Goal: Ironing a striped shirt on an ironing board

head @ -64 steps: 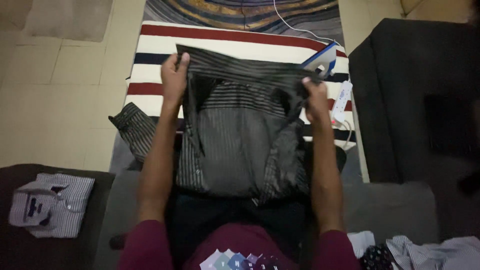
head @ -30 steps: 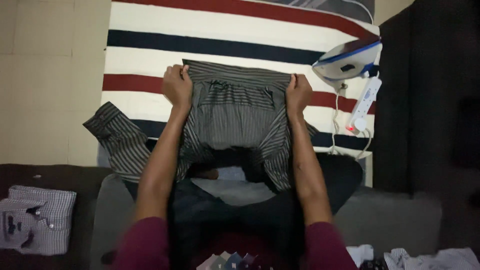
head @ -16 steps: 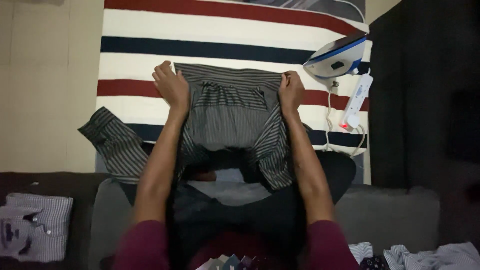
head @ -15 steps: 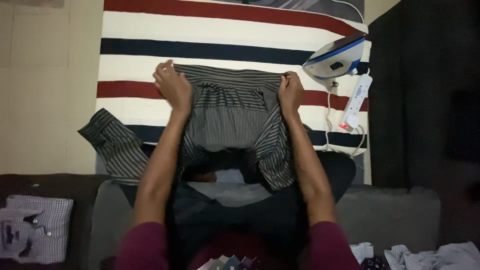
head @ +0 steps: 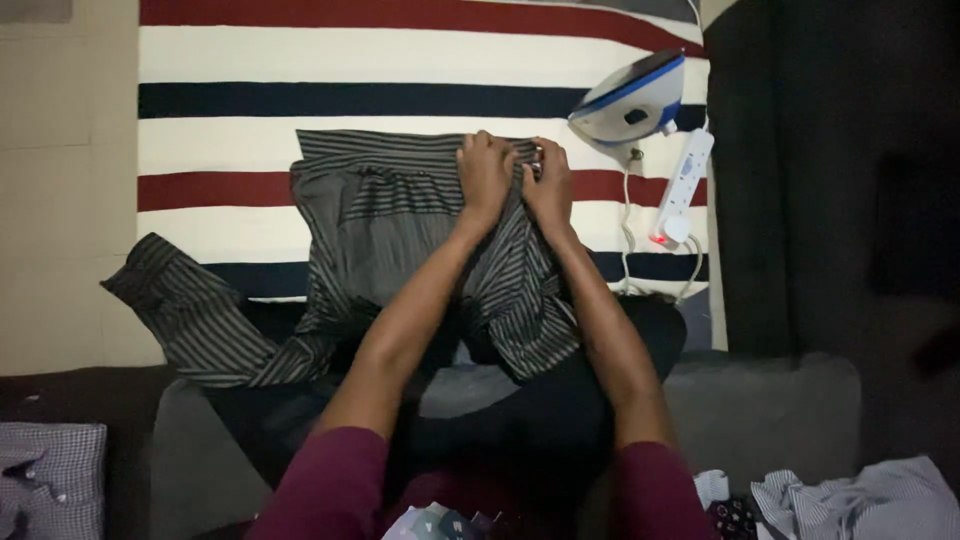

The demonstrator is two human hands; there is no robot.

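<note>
A dark grey striped shirt (head: 385,215) lies spread over a red, white and navy striped blanket (head: 230,140), its hem draped toward my lap and one sleeve (head: 185,310) trailing off to the left. Both hands meet at the shirt's upper right corner. My left hand (head: 485,175) grips the fabric there, knuckles up. My right hand (head: 550,185) pinches the same corner right beside it, the two hands touching.
A blue and white iron (head: 628,100) rests on the blanket just right of my hands, with a white power strip (head: 682,185) and cords below it. A dark sofa (head: 830,180) stands at right. Folded checked shirt (head: 50,480) lower left; crumpled clothes (head: 860,505) lower right.
My left hand left the shirt's top left corner and crossed to the right corner, joining my right hand. The view shifted slightly right.
</note>
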